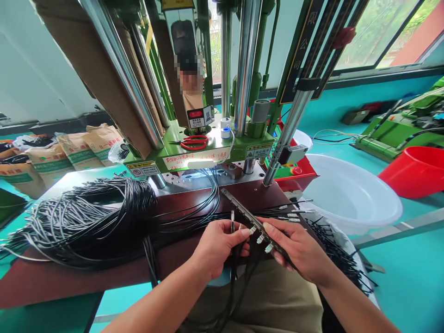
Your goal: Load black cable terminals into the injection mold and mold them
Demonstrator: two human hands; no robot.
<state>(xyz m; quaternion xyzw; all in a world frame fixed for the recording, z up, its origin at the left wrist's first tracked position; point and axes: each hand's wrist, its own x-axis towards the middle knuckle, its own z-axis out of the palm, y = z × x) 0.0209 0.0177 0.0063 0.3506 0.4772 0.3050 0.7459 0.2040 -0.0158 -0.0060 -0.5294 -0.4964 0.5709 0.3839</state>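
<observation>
My right hand [296,243] is wrapped round a long dark metal bar [239,205] with slots along it, tilted up toward the machine. Several small clear plugs [260,239] sit along the bar's near half, their black cables [248,273] hanging down over my lap. With thumb and fingers pinched, my left hand [222,243] holds a black cable; its plug end [232,215] sticks up above the fingers. My left thumb reaches the bar's edge beside a plug.
A big bundle of black cables [90,222] lies on the brown table [45,282] at left. Behind stands a green press [166,157] with steel columns and red-handled pliers [194,142] on it. Right are a white tub [347,185], a red bucket [416,171] and short black pieces [333,249].
</observation>
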